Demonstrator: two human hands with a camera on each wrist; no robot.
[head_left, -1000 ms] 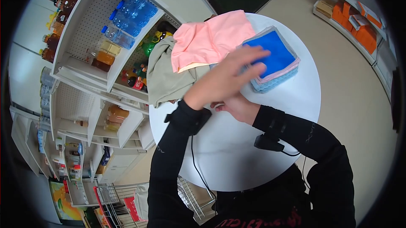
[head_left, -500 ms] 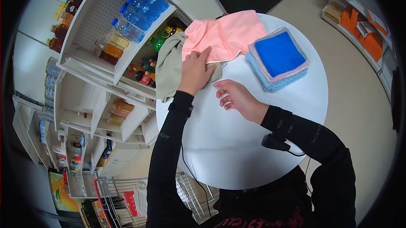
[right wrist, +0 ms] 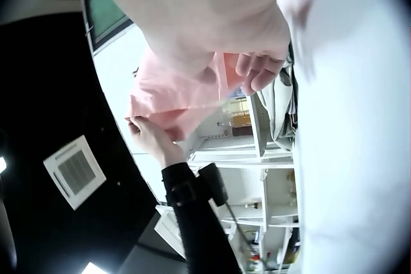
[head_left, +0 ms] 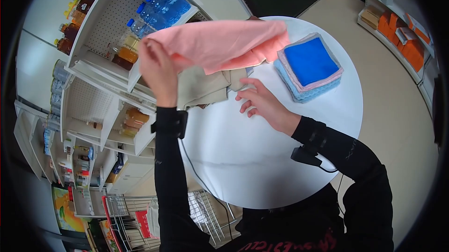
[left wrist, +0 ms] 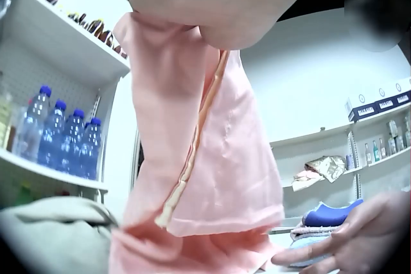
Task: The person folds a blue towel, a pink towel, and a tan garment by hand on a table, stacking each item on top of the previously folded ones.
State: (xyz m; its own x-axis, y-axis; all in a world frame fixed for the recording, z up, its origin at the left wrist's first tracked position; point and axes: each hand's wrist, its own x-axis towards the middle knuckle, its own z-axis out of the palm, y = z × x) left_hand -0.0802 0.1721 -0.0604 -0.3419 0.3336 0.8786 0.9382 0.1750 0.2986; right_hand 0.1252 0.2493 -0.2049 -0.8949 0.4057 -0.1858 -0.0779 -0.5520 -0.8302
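My left hand point(head_left: 161, 76) pinches one end of a pink cloth point(head_left: 215, 41) and holds that end raised at the table's left side. The cloth stretches to the right, its far end low near the folded stack. In the left wrist view the pink cloth point(left wrist: 167, 94) hangs down from the hand, a cream strip running along one edge. Beneath it a grey-green cloth point(head_left: 206, 86) lies crumpled, partly covered. My right hand point(head_left: 266, 104) hovers over the white table with fingers loosely bent, holding nothing, near the grey-green cloth's right end.
A neat stack of folded cloths point(head_left: 311, 62), blue on top, stands on the right of the round white table point(head_left: 262, 172). Shelves with water bottles point(head_left: 163, 6) border the left side. A wire shopping cart point(head_left: 126, 214) is at the lower left.
My left hand has moved from over the stack to the pink cloth, gripped its left end and lifted it up and left. The right hand has stayed nearly in place.
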